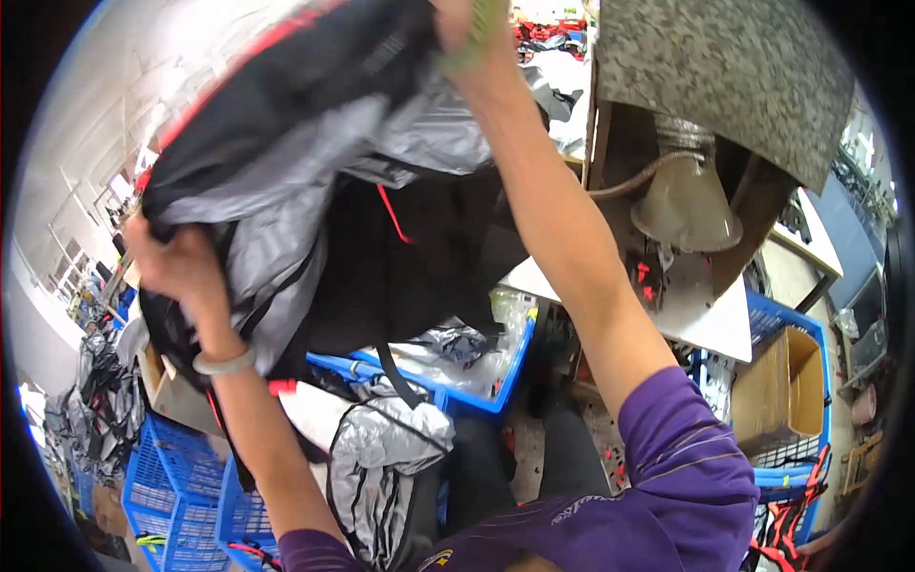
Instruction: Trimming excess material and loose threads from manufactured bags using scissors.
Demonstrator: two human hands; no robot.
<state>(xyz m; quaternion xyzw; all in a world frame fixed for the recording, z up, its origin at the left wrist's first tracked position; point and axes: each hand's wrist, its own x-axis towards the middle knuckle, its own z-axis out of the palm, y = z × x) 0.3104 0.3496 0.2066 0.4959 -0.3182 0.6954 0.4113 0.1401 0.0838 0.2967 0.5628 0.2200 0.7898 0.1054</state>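
While we hold the black and grey backpack (315,162) raised high, our left hand (176,262) is clamped on its lower left edge and our right hand (467,29) grips its top (a green glove or band covers part of that hand, fingers mostly hidden). Below the backpack sits a blue crate (481,396) of clear-wrapped items, with a grey bag (381,448) just beside it. Right of the backpack, a sewing table (715,324) juts out.
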